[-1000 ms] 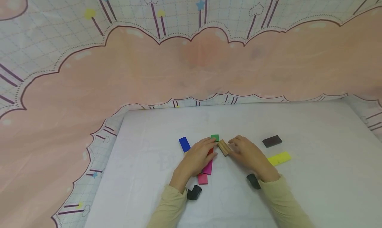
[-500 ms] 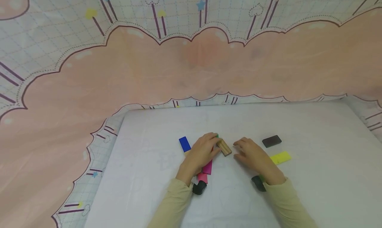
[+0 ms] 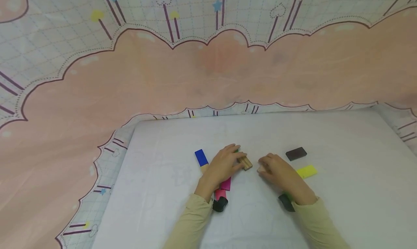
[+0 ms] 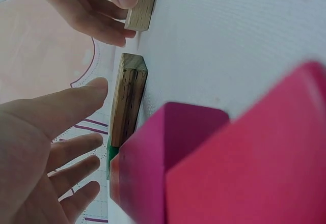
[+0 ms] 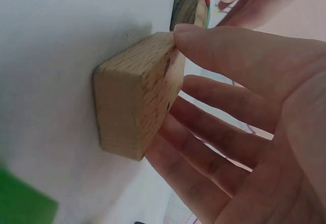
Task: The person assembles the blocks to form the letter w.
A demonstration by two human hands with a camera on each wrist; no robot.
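Observation:
In the head view, my left hand (image 3: pixel 224 165) hovers over a row of blocks, fingers extended. Beside its fingertips lies a dark-grained wooden block (image 3: pixel 246 163), end to end with a green block (image 4: pixel 112 155) in the left wrist view. A magenta block (image 3: pixel 226 184) and a pink block (image 3: pixel 220 194) show under the left wrist. To the right, my right hand (image 3: pixel 278 171) pinches a pale wooden block (image 5: pixel 122 107) that stands on the white surface, thumb on one side and fingers round the other. The hand hides most of that block from the head view.
A blue block (image 3: pixel 201 156) touches a tan block (image 3: pixel 204 168) left of my left hand. Right of my right hand lie a dark brown block (image 3: pixel 296 153) and a yellow block (image 3: pixel 307 171). A green block (image 5: pixel 25 198) shows near the right wrist. Patterned cloth hangs behind the table.
My right hand has moved right and slightly nearer, away from the dark-grained block, and the pale block now shows in its fingers. My left hand has shifted right and farther forward.

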